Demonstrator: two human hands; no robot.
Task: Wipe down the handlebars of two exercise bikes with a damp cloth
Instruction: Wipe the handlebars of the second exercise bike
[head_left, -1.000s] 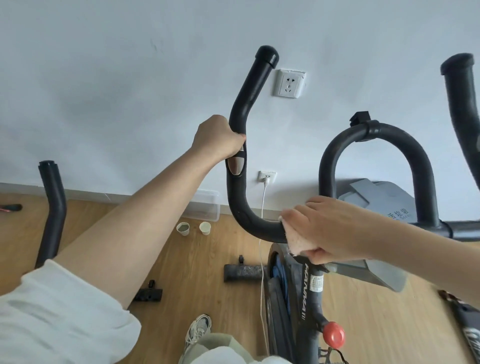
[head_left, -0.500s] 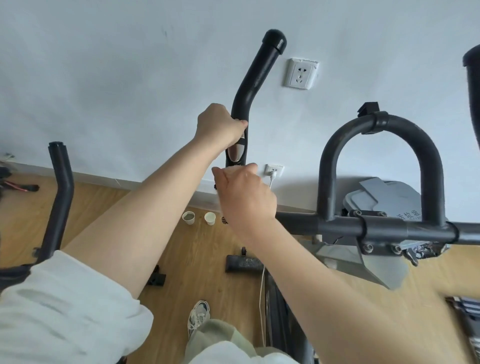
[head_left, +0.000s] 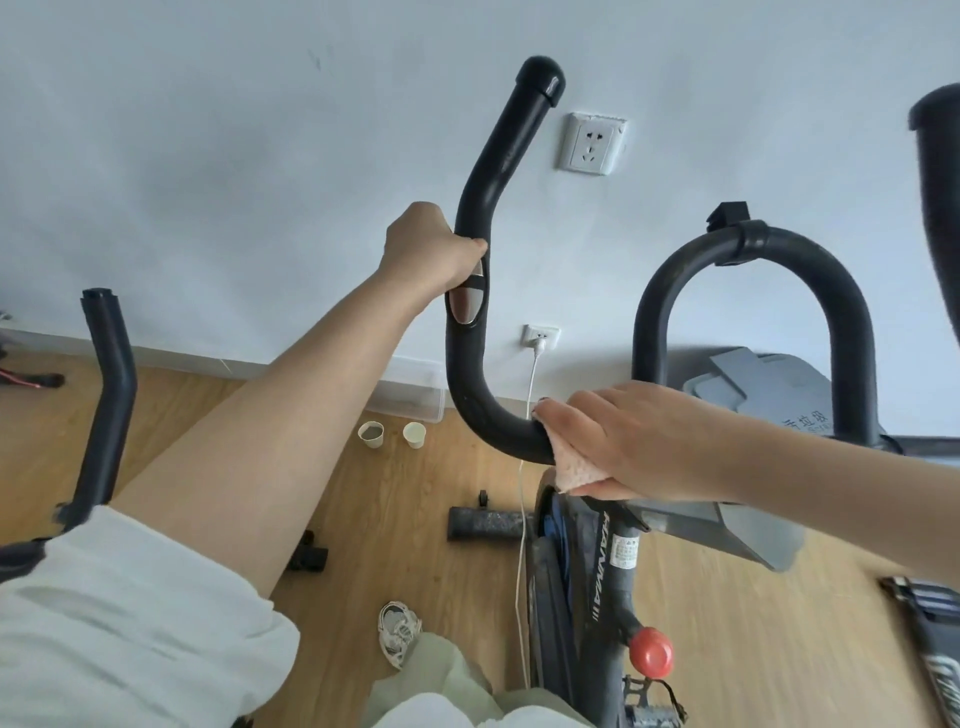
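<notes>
White wall; cloth (head_left: 574, 467) seemingly around handlebar (head_left: 467, 374)

Wood floor (head_left: 426, 582): two paper cups (head_left: 392, 434), clear bin (head_left: 415, 392) by wall, black bike foot (head_left: 485, 524).

Matt black foam handlebar (head_left: 470, 374), textured pink cloth (head_left: 574, 467), wood-look floor (head_left: 415, 519)

My left hand (head_left: 431, 249) is fisted, arm stretched forward and up. My right hand (head_left: 618, 441) is curled shut, forearm reaching in from the right.
</notes>
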